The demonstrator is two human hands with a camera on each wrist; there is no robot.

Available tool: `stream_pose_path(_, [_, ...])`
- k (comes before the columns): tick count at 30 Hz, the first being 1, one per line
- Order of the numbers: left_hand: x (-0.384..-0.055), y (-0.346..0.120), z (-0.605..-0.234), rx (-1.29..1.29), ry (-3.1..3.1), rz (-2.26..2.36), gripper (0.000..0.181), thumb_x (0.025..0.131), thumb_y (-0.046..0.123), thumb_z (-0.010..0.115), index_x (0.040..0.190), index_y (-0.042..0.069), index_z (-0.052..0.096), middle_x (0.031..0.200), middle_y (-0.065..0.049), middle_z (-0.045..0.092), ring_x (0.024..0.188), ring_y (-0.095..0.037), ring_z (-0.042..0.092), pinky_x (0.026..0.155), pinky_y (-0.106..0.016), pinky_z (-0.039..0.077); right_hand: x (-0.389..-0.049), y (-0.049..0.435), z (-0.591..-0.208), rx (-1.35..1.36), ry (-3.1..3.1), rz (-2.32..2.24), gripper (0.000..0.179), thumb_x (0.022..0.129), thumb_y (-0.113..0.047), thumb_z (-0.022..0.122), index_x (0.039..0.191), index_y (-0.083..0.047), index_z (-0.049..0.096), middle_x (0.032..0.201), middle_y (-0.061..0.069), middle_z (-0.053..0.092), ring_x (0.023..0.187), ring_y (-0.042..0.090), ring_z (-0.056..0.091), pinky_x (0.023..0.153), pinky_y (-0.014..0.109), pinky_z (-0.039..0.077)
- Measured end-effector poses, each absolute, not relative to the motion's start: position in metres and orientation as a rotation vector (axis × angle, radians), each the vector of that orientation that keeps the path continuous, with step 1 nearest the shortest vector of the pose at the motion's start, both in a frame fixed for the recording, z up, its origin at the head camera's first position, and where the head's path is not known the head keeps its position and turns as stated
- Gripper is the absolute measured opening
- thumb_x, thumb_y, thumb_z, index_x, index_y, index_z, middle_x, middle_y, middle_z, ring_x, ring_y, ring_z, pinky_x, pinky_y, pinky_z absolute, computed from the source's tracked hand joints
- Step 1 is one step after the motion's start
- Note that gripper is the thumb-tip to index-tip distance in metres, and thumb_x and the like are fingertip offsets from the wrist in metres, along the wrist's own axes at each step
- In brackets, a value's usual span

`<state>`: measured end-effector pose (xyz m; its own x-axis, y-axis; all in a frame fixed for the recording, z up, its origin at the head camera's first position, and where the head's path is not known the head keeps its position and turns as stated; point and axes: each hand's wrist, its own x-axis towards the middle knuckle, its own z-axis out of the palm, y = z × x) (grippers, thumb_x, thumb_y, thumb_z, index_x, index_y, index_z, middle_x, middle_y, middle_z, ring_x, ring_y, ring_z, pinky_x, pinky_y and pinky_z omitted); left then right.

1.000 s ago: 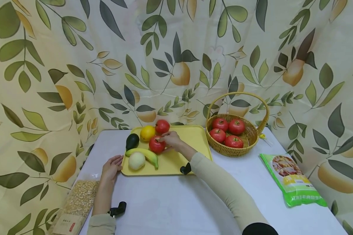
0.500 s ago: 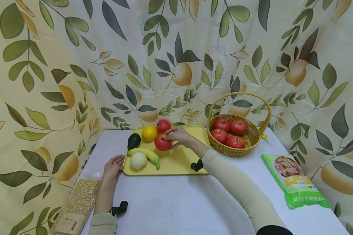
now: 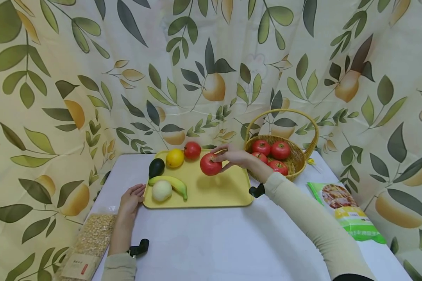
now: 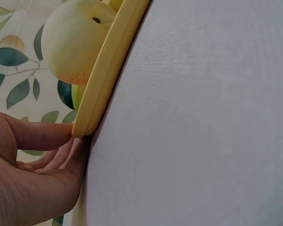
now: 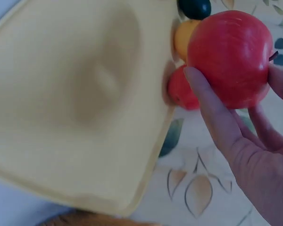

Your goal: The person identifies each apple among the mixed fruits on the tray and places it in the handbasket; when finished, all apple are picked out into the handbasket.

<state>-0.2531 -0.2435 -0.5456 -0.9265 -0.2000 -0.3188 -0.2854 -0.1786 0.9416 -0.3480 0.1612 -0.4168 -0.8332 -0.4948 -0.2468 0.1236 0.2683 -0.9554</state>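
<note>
My right hand (image 3: 235, 157) grips a red apple (image 3: 210, 164) above the yellow tray (image 3: 228, 191), fingers and thumb around its sides. In the right wrist view the apple (image 5: 231, 56) is raised, its shadow falling on the tray. My left hand (image 3: 129, 201) holds the tray's near left corner, thumb (image 4: 45, 135) at the rim. Toward the tray's left side lie a dark green avocado (image 3: 156, 168), a yellow lemon (image 3: 174, 158), a banana (image 3: 177, 185) and a pale round fruit (image 3: 161, 191). Another red apple (image 3: 192, 150) sits at the back edge.
A wicker basket (image 3: 299, 160) with several red apples stands right of the tray, its tall handle arching up. A green-and-white food bag (image 3: 351, 214) lies at the right, a clear bag of grains (image 3: 93, 238) at the left. Patterned cloth hangs behind the white table (image 3: 197, 242).
My right hand has lifted the red apple off the tray, away from the other fruit, and carried it right toward the basket. The left hand stays at the tray's corner.
</note>
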Motion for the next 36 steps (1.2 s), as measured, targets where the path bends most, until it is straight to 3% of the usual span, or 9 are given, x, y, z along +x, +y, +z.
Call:
stream_pose_path(21, [-0.249,-0.241,-0.543,-0.579,1.985,2.277,0.073,0.092,-0.025,0.042,0.161,-0.004,0.026,0.163,-0.027,0.036,0.151,-0.034,0.038,0.123,-0.039,0.034,-0.335,0.296,-0.378,-0.368,2.214,-1.420,0.049,0.099,-0.007,0.069,0.145,-0.001,0.056,0.142,0.022,0.057,0.115,0.033,0.063,0.092,0.053,0.062])
stream_pose_path(28, [-0.249,-0.241,-0.545,-0.565,1.987,2.290,0.073,0.092,-0.025,0.042,0.161,-0.006,0.026,0.162,-0.028,0.036,0.150,-0.035,0.038,0.123,-0.039,0.035,-0.332,0.330,-0.371,-0.306,2.259,-1.436,0.052,0.100,-0.008,0.067,0.148,0.002,0.051,0.146,0.026,0.051,0.116,0.035,0.062,0.095,0.059,0.058])
stream_pose_path(36, [-0.248,-0.240,-0.544,-0.552,1.992,2.287,0.073,0.092,-0.026,0.041,0.161,-0.007,0.024,0.162,-0.029,0.035,0.150,-0.036,0.038,0.124,-0.040,0.033,-0.329,0.360,-0.373,-0.278,2.284,-1.410,0.054,0.101,-0.009,0.066,0.150,0.003,0.048,0.148,0.028,0.049,0.116,0.035,0.063,0.094,0.057,0.060])
